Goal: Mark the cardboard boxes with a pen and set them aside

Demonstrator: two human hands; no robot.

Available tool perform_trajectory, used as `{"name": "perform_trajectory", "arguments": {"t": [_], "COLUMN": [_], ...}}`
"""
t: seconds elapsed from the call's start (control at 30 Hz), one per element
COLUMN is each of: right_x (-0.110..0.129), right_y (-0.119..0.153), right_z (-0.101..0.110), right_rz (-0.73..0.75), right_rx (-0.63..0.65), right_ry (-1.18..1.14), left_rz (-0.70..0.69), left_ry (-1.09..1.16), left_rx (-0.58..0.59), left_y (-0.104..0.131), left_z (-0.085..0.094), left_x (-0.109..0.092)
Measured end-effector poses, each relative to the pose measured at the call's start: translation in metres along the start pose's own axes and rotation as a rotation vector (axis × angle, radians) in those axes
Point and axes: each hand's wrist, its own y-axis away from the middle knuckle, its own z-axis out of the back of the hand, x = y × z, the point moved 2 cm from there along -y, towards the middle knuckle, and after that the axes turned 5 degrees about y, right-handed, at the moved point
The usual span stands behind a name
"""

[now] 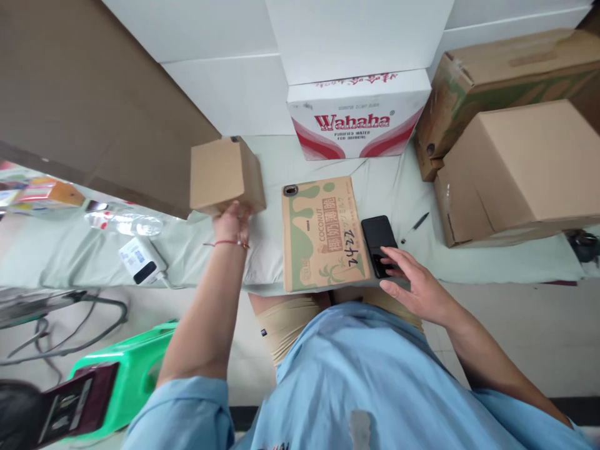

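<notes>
My left hand [231, 225] reaches to a small plain cardboard box [216, 178] at the left of the table, its fingers closed on the box's near lower edge. The fingertips are partly hidden there. My right hand [415, 284] is open, fingers spread, at the lower right corner of a black smartphone [379, 237]. Whether those fingers touch the phone I cannot tell. Between my hands a flat cardboard piece [304, 234] with green coconut print and the handwritten number 2472 lies at the table's front edge.
A white Wahaha water carton [359, 119] stands at the back. Larger brown boxes [525, 175] sit at the right, near a black pen [420, 220]. At the left are a tall cardboard panel [94, 94], a plastic bottle [135, 224] and a white power bank [142, 259]. A green stool [126, 369] stands below.
</notes>
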Motion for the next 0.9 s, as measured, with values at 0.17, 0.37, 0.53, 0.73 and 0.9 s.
{"name": "perform_trajectory", "arguments": {"t": [0.17,0.37,0.53,0.73,0.9], "right_x": [-0.007,-0.032,-0.029,-0.007,-0.02], "right_y": [0.016,0.008,-0.018,-0.04,-0.051], "right_z": [0.021,0.049,0.035,-0.027,-0.043], "right_rz": [-0.1,-0.254,-0.363,-0.397,-0.44], "right_rx": [-0.138,-0.286,-0.113,-0.039,-0.229], "right_ry": [0.118,0.518,0.768,0.976,0.912], "left_rz": [-0.12,-0.232,-0.716,-1.018,-1.104], "left_ry": [-0.079,-0.029,-0.285,-0.743,-0.826], "left_rx": [0.127,0.226,0.329,0.614,0.589], "left_y": [0.0,0.129,0.219,0.25,0.257], "left_z": [-0.012,0.002,0.002,-0.026,-0.039], "left_x": [-0.013,-0.026,-0.061,-0.049,-0.041]}}
